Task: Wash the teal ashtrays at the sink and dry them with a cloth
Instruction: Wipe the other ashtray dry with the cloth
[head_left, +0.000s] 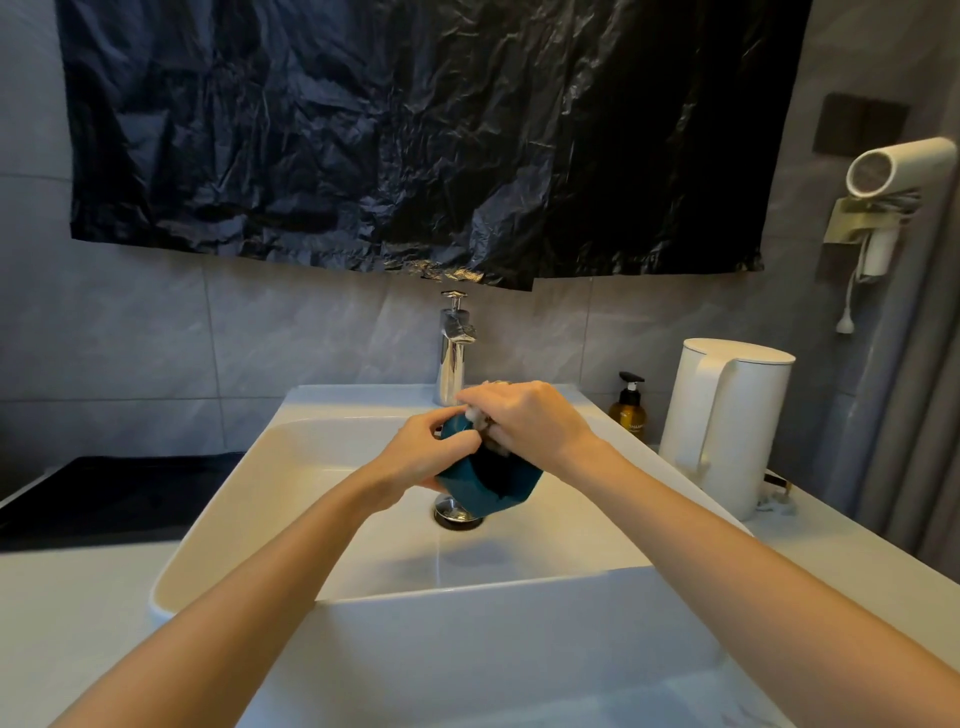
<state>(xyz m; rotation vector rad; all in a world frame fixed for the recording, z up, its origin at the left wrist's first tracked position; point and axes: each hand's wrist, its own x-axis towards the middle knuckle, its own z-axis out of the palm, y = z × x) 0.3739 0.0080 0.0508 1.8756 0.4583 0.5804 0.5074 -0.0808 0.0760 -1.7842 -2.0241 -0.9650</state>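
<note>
A teal ashtray (491, 480) is held tilted on its side above the drain (457, 512) of the white sink (332, 499). My left hand (421, 457) grips its left rim. My right hand (524, 421) presses a small pale scrubbing pad or cloth (485, 421) against the ashtray's upper edge; most of the pad is hidden under my fingers. The chrome tap (453, 353) stands just behind my hands, and I see no water stream from it.
A white kettle (727, 421) and an amber pump bottle (629, 408) stand on the counter right of the sink. A dark tray or mat (104, 493) lies to the left. Black plastic sheeting (415, 135) covers the wall above. A wall-mounted hair dryer (893, 187) hangs at right.
</note>
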